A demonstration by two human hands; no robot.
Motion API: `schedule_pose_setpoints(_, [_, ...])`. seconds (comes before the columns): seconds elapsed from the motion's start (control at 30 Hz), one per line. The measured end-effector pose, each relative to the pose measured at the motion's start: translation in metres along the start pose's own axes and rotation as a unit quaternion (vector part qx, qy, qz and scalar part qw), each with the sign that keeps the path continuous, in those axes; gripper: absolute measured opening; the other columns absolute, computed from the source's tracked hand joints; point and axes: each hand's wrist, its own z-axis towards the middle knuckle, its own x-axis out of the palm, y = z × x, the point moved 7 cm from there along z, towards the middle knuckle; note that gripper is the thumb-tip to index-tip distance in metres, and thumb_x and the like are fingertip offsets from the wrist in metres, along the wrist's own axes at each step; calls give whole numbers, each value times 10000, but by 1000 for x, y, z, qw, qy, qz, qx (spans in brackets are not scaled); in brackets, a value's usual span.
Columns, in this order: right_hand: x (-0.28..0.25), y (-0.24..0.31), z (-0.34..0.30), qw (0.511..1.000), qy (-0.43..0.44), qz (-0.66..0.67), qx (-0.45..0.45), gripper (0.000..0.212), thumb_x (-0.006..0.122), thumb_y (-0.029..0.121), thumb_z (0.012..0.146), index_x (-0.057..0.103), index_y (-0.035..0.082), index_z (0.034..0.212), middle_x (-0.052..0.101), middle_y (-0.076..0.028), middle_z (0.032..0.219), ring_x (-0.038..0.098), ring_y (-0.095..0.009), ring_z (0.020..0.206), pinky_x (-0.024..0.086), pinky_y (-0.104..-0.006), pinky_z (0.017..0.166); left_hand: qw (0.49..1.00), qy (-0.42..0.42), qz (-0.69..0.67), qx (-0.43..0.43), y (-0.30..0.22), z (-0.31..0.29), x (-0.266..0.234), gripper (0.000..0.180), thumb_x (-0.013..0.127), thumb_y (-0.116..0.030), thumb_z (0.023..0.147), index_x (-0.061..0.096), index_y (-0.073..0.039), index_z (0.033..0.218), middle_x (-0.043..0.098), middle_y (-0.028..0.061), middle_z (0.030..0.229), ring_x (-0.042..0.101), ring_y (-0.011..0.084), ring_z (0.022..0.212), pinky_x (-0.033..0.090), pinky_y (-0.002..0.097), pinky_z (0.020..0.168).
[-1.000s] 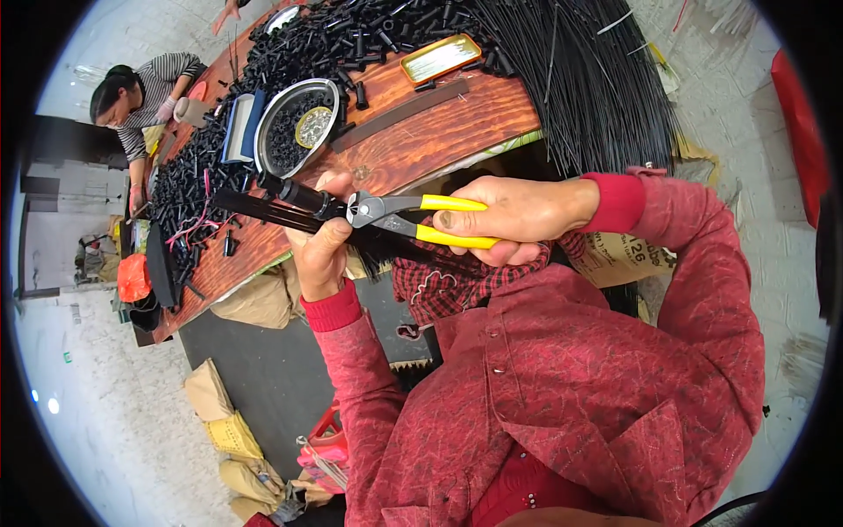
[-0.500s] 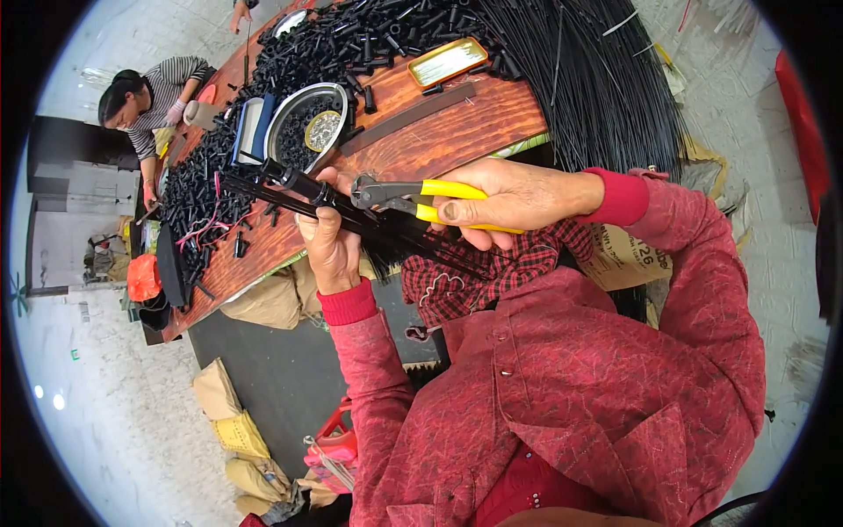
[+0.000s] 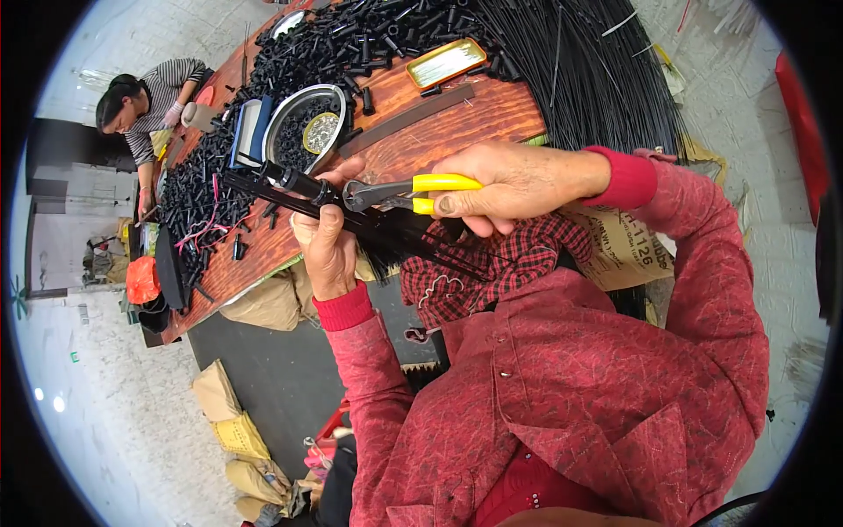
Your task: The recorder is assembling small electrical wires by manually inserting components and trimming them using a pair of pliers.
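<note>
Left hand [image 3: 327,250] is clamped around a bundle of thin black rods [image 3: 290,189], held just above the near edge of the wooden desk [image 3: 457,114], bundle running left-to-right with its free ends fanning out toward the lap. Right hand [image 3: 514,180] has its fingers wrapped tight on yellow-handled pliers [image 3: 404,189], handles squeezed nearly together, nose right at a black sleeve on the bundle, just beside the left thumb. Risks as I read them: plier nose sits very close to the left fingers, so a slip off the sleeve could pinch or nick skin. The bundle is held at one point only, so the long end can sag or twist and individual rods could slide out of the grip. Too hard a squeeze likely crushes or cuts the sleeve; too light and it may ride off the ends. Work is off the desk edge, so anything dropped goes to the floor or into the checked cloth [image 3: 492,263] on the lap. Far side: metal bowl [image 3: 303,123] of small parts, a heap of short black tube pieces [image 3: 378,35] and a big sheaf of long black rods [image 3: 597,70]; an elbow swing could drag those. Another person [image 3: 145,101] works at the far left end, well apart.
</note>
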Motion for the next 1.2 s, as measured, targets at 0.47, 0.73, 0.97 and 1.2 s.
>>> schedule_pose_setpoints(0.47, [-33,35,-17,982,40,-180,51,250,489,256,984,555,15,992,549,-31,616,543,-119,531,437,-285,494,987,3,163,-8,-16,-10,27,503,744,-242,841,546,65,1187,617,103,1087,588,153,938,470,277,847])
schedule_pose_setpoints(0.73, [-35,47,-15,964,57,-250,75,232,504,203,952,551,-13,882,546,-61,620,552,-156,547,453,-317,524,966,-29,256,36,-23,-17,37,381,681,-229,890,603,54,1132,646,89,992,592,153,897,464,284,836])
schedule_pose_setpoints(0.97, [-28,49,-11,957,62,-261,110,233,502,213,949,555,-9,900,551,-57,638,545,-134,512,442,-292,473,966,-39,252,32,-21,-17,42,445,655,-215,911,514,51,1238,648,176,1096,608,187,979,465,317,911])
schedule_pose_setpoints(1.2, [-3,13,0,995,28,-8,93,278,476,281,980,569,21,951,550,-12,626,507,-77,467,413,-239,433,997,-59,52,1,-2,-18,14,559,654,-235,910,415,31,1339,590,236,1197,584,265,1107,470,367,965])
